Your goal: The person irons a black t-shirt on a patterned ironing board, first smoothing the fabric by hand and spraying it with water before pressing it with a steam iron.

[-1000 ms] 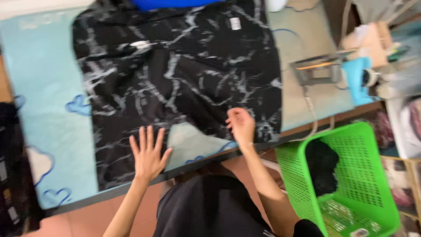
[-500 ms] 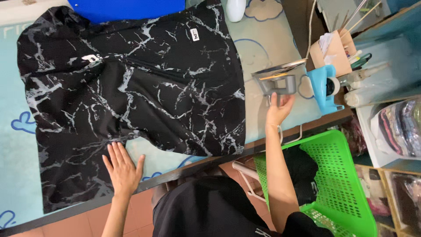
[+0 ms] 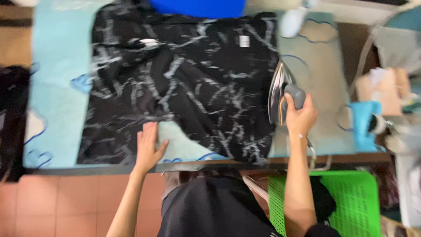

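We see a black garment with a white marbled pattern (image 3: 184,92) spread flat over most of the desk (image 3: 57,87), which carries a pale blue cover with darker blue outline shapes. The near hem of the garment lies close to the desk's front edge, and a small white label sits near its far side. At the garment's right edge stands a metal iron (image 3: 280,92) with a grey handle; our right hand (image 3: 300,116) grips that handle, the fingers wrapped tight around it. Whether the iron's plate rests on the cloth or just beside it on the cover, we cannot tell, as the frame is blurred. Our left hand (image 3: 147,147) lies flat near the front edge, fingers together and thumb spread, partly on the dark cloth and partly on a bare patch of blue cover, holding nothing. A blue object (image 3: 197,8) sits at the far edge, touching the garment's top. Below the desk on the right stands a green plastic basket (image 3: 351,206) with something dark inside. Right of the desk lies a blurred heap of mixed items, among them a turquoise piece (image 3: 364,123). The floor (image 3: 66,202) is reddish tile.
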